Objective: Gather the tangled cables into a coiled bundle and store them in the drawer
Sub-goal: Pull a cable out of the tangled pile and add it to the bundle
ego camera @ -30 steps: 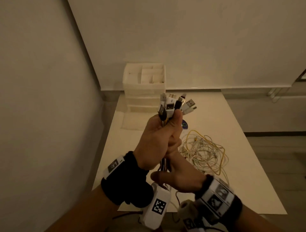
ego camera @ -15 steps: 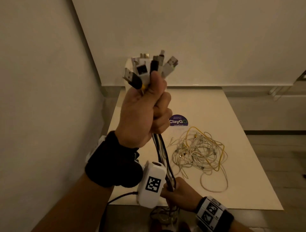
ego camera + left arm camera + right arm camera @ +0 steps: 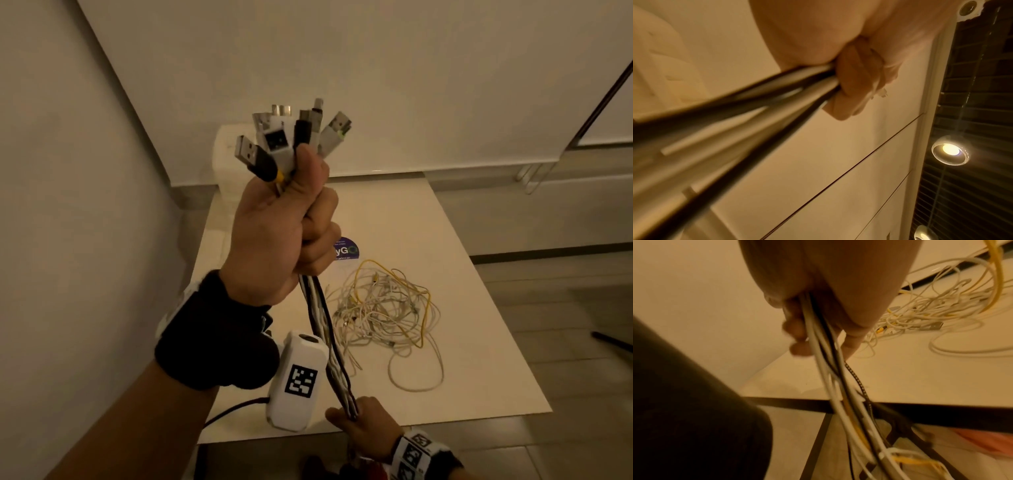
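Note:
My left hand point(image 3: 291, 233) is raised high and grips a bunch of black and white cables point(image 3: 323, 329) just below their USB plugs point(image 3: 291, 144), which fan out above my fist. The same cables point(image 3: 748, 100) run taut down to my right hand point(image 3: 359, 416), whose fingers curl round them at the table's near edge. Below that hand the cables point(image 3: 851, 404) hang past the table edge. A tangled heap of white and yellow cables point(image 3: 383, 308) lies on the white table point(image 3: 479, 342). The white drawer unit point(image 3: 224, 161) stands at the table's far end, mostly hidden behind my left hand.
A round dark sticker point(image 3: 347, 250) lies on the table behind my left hand. Walls close in on the left and at the back. Tiled floor lies to the right of the table. A black cord runs from the left wrist camera point(image 3: 298, 377).
My left hand has risen with the plug ends, from in front of the drawer unit to above it. My right hand has slid down the cables to the table's near edge, pulling them straight.

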